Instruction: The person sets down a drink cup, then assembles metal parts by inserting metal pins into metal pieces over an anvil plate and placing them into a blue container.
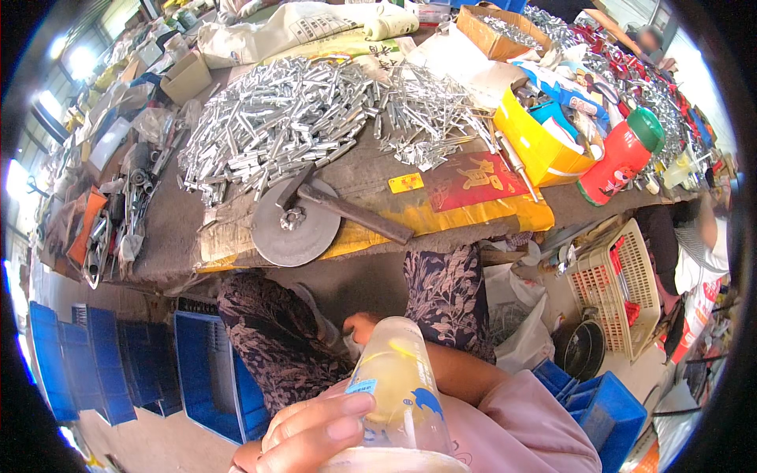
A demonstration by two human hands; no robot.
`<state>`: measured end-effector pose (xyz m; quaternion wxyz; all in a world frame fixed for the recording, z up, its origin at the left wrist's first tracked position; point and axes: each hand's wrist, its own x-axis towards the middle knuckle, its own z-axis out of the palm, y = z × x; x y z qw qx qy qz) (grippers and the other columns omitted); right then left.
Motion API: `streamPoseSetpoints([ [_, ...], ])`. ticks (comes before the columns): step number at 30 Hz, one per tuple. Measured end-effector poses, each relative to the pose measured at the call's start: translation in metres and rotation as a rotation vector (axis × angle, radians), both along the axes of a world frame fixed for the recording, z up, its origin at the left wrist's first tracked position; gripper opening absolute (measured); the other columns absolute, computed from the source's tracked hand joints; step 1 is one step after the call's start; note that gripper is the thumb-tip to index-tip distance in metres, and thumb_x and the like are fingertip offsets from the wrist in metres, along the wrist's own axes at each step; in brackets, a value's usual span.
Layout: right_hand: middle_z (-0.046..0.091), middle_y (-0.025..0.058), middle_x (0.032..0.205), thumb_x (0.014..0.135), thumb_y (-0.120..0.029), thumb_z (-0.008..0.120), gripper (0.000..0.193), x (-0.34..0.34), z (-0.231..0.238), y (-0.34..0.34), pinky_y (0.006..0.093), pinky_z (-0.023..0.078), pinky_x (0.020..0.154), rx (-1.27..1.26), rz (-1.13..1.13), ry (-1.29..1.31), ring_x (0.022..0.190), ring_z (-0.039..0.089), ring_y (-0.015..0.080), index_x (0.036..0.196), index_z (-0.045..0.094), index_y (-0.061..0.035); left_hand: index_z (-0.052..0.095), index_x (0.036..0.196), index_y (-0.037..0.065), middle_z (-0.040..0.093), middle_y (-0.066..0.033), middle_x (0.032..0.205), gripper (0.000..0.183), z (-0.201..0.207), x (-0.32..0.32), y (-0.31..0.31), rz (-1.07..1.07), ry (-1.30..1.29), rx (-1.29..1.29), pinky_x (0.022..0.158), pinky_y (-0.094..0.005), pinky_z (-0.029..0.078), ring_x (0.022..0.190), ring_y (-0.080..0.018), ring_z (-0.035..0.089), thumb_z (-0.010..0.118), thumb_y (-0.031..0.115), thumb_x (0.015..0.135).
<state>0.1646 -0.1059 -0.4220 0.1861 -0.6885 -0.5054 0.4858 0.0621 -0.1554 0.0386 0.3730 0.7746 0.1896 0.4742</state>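
My left hand point(311, 433) is closed round a clear plastic cup point(402, 386) with blue print and a small blue label. The cup is tilted close in front of me, and something yellowish shows inside it. Behind it, my right forearm point(465, 374) crosses my lap. Only part of my right hand point(359, 325) appears beside the cup, over my patterned trousers; its fingers are mostly hidden. On the bench edge beyond, a hammer point(355, 213) rests with its head on a round metal disc point(296, 236).
Heaped metal pins point(276, 118) cover the bench. A yellow box point(544, 146) and a red bottle with a green cap point(623, 158) stand at the right. Blue crates point(209, 370) sit on the floor at left, and a cream plastic basket point(623, 292) at right.
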Motion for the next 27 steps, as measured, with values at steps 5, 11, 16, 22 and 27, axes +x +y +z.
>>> streamPoseSetpoints([
  [5, 0.074, 0.0177, 0.124, 0.076, -0.003, 0.062, 0.049, -0.002, 0.014, -0.001, 0.0458, 0.053, 0.104, -0.053, -0.026, 0.006, 0.120, 0.069, 0.0365, 0.121, 0.077, -0.0139, 0.054, 0.125, 0.022, 0.056, -0.0344, 0.125, 0.057, -0.025, -0.010, 0.027, -0.232, -0.205, 0.020, 0.078, -0.0445, 0.069, 0.107, -0.0466, 0.069, 0.088, 0.015, 0.080],
  [11, 0.074, 0.0179, 0.123, 0.076, -0.003, 0.064, 0.048, 0.003, 0.053, 0.005, 0.0452, 0.053, 0.104, -0.032, 0.033, -0.008, 0.121, 0.069, 0.0362, 0.122, 0.076, -0.0128, 0.050, 0.128, 0.022, 0.057, -0.0359, 0.122, 0.060, -0.057, -0.004, 0.026, 0.018, -0.186, 0.248, 0.077, -0.0401, 0.069, 0.094, -0.0440, 0.073, 0.087, 0.015, 0.082],
  [16, 0.073, 0.0183, 0.125, 0.077, -0.004, 0.066, 0.050, 0.007, 0.081, -0.001, 0.0452, 0.052, 0.105, -0.057, -0.005, -0.020, 0.123, 0.067, 0.0360, 0.125, 0.075, -0.0128, 0.049, 0.132, 0.018, 0.056, -0.0367, 0.128, 0.072, -0.043, -0.024, 0.037, -0.296, -0.014, 0.052, 0.077, -0.0428, 0.068, 0.099, -0.0449, 0.074, 0.093, 0.009, 0.076],
  [22, 0.071, 0.0182, 0.130, 0.078, -0.005, 0.066, 0.053, 0.010, 0.093, 0.001, 0.0449, 0.050, 0.108, -0.072, 0.004, -0.024, 0.126, 0.065, 0.0360, 0.130, 0.073, -0.0149, 0.051, 0.133, 0.013, 0.054, -0.0372, 0.134, 0.075, -0.044, -0.021, 0.043, -0.273, -0.037, 0.126, 0.079, -0.0463, 0.068, 0.104, -0.0468, 0.072, 0.094, 0.008, 0.072],
  [27, 0.072, 0.0192, 0.127, 0.078, -0.005, 0.067, 0.048, 0.006, 0.055, 0.001, 0.0462, 0.052, 0.105, -0.025, 0.018, 0.013, 0.122, 0.067, 0.0377, 0.124, 0.075, -0.0136, 0.050, 0.134, 0.014, 0.053, -0.0385, 0.134, 0.074, -0.044, -0.039, 0.057, -0.426, 0.112, 0.024, 0.082, -0.0475, 0.066, 0.111, -0.0493, 0.069, 0.095, 0.013, 0.075],
])
